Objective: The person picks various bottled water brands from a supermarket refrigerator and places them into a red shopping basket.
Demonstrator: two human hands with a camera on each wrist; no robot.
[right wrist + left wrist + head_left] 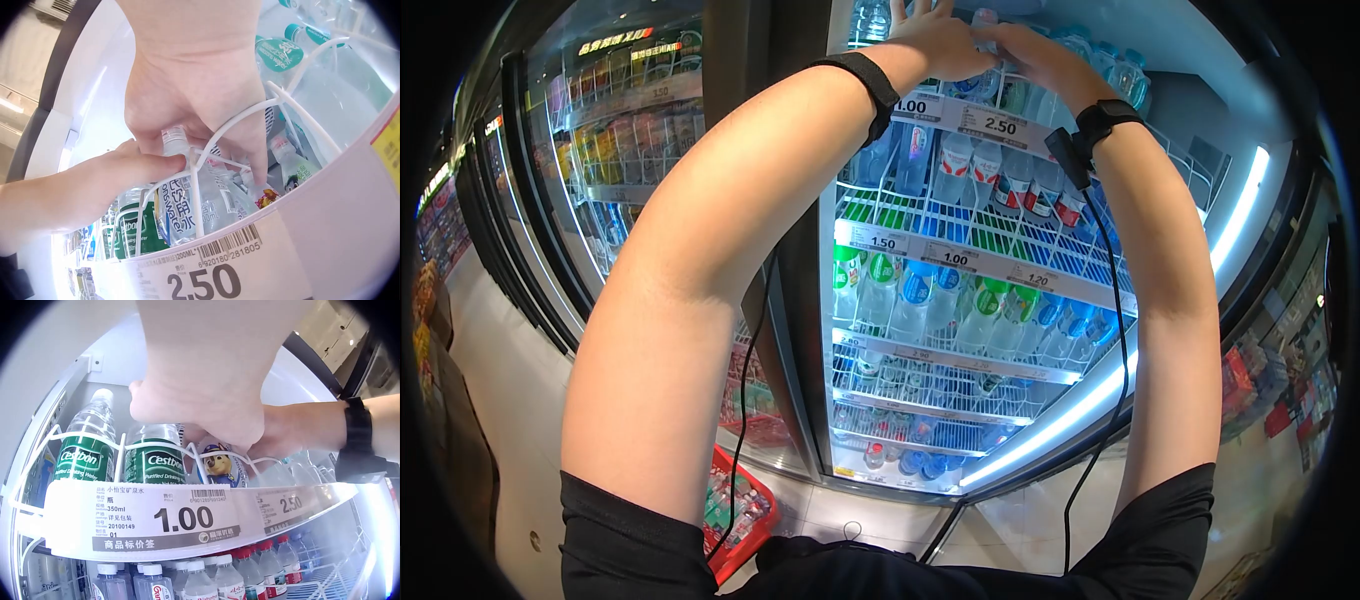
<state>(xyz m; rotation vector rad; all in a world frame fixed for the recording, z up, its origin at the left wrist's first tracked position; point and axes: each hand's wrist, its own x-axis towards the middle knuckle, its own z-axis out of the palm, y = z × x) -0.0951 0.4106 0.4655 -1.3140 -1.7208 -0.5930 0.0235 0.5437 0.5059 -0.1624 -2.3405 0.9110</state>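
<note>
My right hand [194, 87] reaches down over a front-row small water bottle [178, 203] on the cooler's top shelf, its fingers around the cap and neck. That bottle has blue lettering and a cartoon dog label [219, 465]. The thumb of my left hand [935, 42] lies across the same neck in the right wrist view. In the head view the left hand's other fingers spread upward, away from the bottle. Beside it stand green-labelled Cestbon bottles [153, 462] on one side. Another small bottle [290, 159] leans on the other side, behind the white wire guard [234, 128].
Price strips [1000, 127] run along the shelf edges. Lower shelves hold rows of bottles [910, 295]. The cooler's dark door frame [785, 200] stands at the left, a lit strip [1240, 210] at the right. A red basket [760, 500] sits on the floor.
</note>
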